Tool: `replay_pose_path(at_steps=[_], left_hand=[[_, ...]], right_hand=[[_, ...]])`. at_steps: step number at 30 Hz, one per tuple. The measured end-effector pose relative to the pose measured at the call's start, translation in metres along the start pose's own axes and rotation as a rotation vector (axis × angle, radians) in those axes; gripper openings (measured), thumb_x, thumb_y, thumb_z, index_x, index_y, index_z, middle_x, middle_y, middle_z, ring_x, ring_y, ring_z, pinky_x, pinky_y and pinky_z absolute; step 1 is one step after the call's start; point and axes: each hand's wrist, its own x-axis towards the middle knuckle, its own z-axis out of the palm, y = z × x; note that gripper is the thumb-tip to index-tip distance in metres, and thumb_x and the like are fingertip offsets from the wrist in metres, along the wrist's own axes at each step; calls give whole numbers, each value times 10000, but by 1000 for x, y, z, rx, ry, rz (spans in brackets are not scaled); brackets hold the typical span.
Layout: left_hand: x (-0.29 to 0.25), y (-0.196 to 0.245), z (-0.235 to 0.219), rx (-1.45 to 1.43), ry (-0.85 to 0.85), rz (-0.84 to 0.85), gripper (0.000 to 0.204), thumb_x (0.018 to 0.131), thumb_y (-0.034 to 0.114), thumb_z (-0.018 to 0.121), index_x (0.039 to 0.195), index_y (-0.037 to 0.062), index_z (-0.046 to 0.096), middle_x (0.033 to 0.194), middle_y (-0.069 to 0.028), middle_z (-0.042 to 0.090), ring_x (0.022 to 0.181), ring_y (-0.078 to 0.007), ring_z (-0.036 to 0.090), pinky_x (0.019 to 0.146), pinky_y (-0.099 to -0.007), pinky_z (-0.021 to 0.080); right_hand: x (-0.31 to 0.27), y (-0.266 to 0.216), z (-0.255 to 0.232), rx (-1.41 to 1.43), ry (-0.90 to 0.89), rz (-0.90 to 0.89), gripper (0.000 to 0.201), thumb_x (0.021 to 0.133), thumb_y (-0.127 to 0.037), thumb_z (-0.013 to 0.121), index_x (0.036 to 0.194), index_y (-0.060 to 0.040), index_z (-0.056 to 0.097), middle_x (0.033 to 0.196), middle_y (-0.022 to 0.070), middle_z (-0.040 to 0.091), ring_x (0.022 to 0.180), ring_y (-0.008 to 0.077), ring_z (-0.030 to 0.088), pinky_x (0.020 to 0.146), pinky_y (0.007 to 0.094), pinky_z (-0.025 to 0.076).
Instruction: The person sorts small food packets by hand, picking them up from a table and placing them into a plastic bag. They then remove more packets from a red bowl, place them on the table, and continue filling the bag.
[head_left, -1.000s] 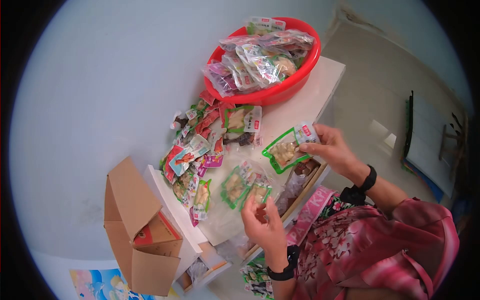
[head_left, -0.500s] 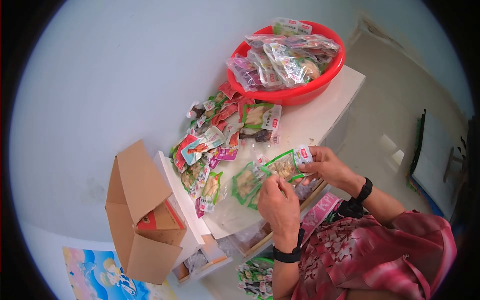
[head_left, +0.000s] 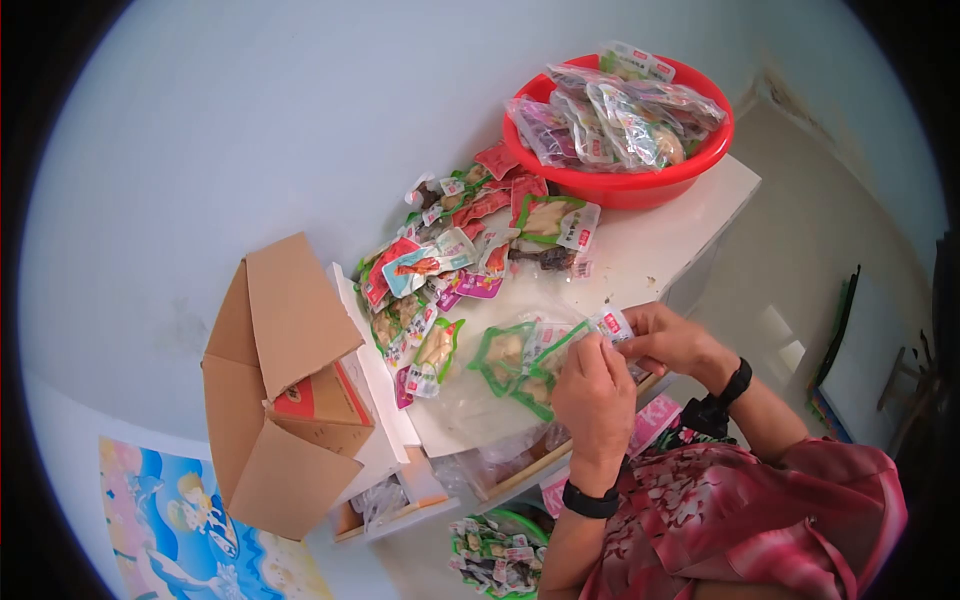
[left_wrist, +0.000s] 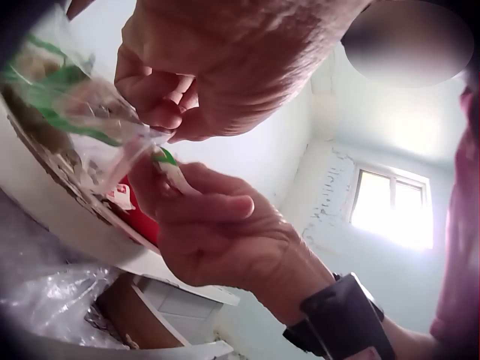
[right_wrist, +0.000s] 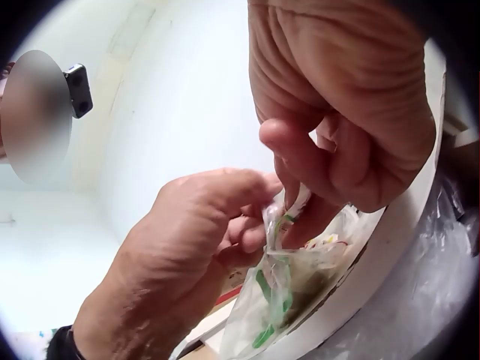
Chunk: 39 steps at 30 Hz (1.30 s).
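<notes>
Green-edged food packets in a clear plastic bag point(head_left: 505, 358) lie on the white table below the hands. My left hand point(head_left: 594, 400) pinches the bag's edge, fingers curled, as the left wrist view shows from close by. My right hand point(head_left: 672, 342) grips the white top end of a green-edged packet point(head_left: 612, 324), close beside the left hand's fingertips. In the right wrist view the left hand point(right_wrist: 172, 247) and the right hand point(right_wrist: 345, 105) meet at the gathered clear film point(right_wrist: 276, 277). How far the held packet reaches into the bag is partly hidden by the fingers.
A red basin point(head_left: 640, 186) of bagged packets stands at the table's far end. Loose packets point(head_left: 430, 262) are heaped along the wall side. An open cardboard box point(head_left: 300, 310) is at the left, an open drawer point(head_left: 520, 470) at the near edge, a green basin point(head_left: 535, 522) below.
The right hand brought its packet down and left to the bag. My left hand rose to meet it, its fingers now closed on the bag's edge. The view has shifted, too.
</notes>
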Motion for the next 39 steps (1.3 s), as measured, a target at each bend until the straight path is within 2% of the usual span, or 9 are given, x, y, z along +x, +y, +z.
replay_pose_path(at_steps=[6,9,12,18,24,27,32,35,39], left_hand=[[1,-9,-8,-69,62,8,84,973,85,640,1046,52,616,883,-126,664,759,-353,676,637,-462,537],[-4,-10,-17,-50,-1,-45,76,971,83,646,1035,50,618,891,-123,664,776,-345,671,641,-455,533],[-4,-13,-21,-13,96,-6,80,977,92,665,1014,38,620,816,-117,642,693,-316,646,593,-423,497],[-11,-16,-20,-12,53,47,59,982,98,654,1000,50,624,816,-105,628,688,-326,623,598,-439,483],[-18,-21,-28,-53,24,-5,63,983,97,657,1015,45,641,823,-111,629,698,-317,630,628,-450,493],[-22,-36,-39,-47,164,-27,64,985,90,655,1028,43,648,820,-115,627,681,-303,622,618,-441,493],[-9,-71,-65,216,12,-113,144,899,51,710,1026,28,646,932,-107,674,835,-276,658,759,-427,517],[4,-85,-66,202,-48,-80,139,921,100,718,1010,44,628,915,-126,670,878,-326,659,721,-459,510],[20,-81,-53,59,-173,-334,145,938,167,733,939,61,634,773,-103,692,695,-298,676,632,-427,505]], right_hand=[[8,1,9,16,19,-28,193,942,-20,693,1129,27,689,784,7,687,481,13,460,405,207,316],[9,4,-1,78,36,-62,223,951,-22,692,1169,23,689,836,25,721,495,3,461,410,203,309],[5,-1,-17,66,42,-50,251,956,-26,694,1205,6,689,904,41,746,499,-4,450,422,198,313],[12,6,-10,-77,-61,-42,204,973,-43,681,1174,-14,708,877,21,733,490,4,428,439,194,317],[16,4,0,24,119,-76,134,978,-84,693,1085,-3,694,772,-13,663,479,25,492,420,205,316],[14,13,-2,124,253,-97,129,981,-95,691,1072,-5,677,764,-8,657,460,43,513,411,209,311],[6,14,-5,143,292,-95,89,991,-69,670,1050,-2,669,713,2,636,438,64,500,428,231,377],[1,9,-5,111,258,-52,69,981,-51,667,1028,-1,671,690,0,622,432,66,491,420,236,358],[0,10,-16,91,180,2,118,949,-29,646,1048,9,697,739,0,645,434,62,485,405,236,291]])
